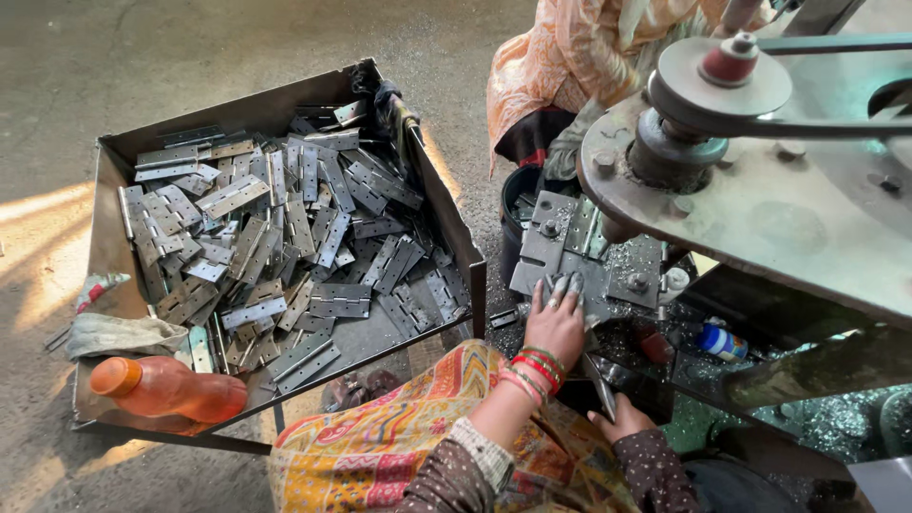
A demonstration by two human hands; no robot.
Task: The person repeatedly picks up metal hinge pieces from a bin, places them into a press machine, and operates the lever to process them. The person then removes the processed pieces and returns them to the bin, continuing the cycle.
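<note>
Left fingers (560, 285) stretched forward and close together, tips pressing a grey steel hinge plate (570, 281) down on the flat grey metal machine bed (627, 271). Left hand (555, 323) palm down, red and green bangles (532, 372) round the wrist. Right hand (622, 418) lower and nearer the body, closed round a slim grey metal bar (600, 385); its fingers hidden beneath, exact grip impossible to tell. Metal shavings scattered over the bed and below it. Above and to the right, a heavy rusty steel machine arm (798, 218) carrying a round pulley with a red cap (727, 71) and a dark belt (836, 128). Small blue and white bottle (720, 342) lying under the arm. To the left, a large rusty sheet-metal tray (109, 256) piled with grey steel hinges (285, 237), an orange plastic bottle (166, 388) and a crumpled rag (119, 332) at its near corner. Beyond the machine, another person in orange patterned cloth (560, 66), seated on the grey concrete floor (142, 57).
</note>
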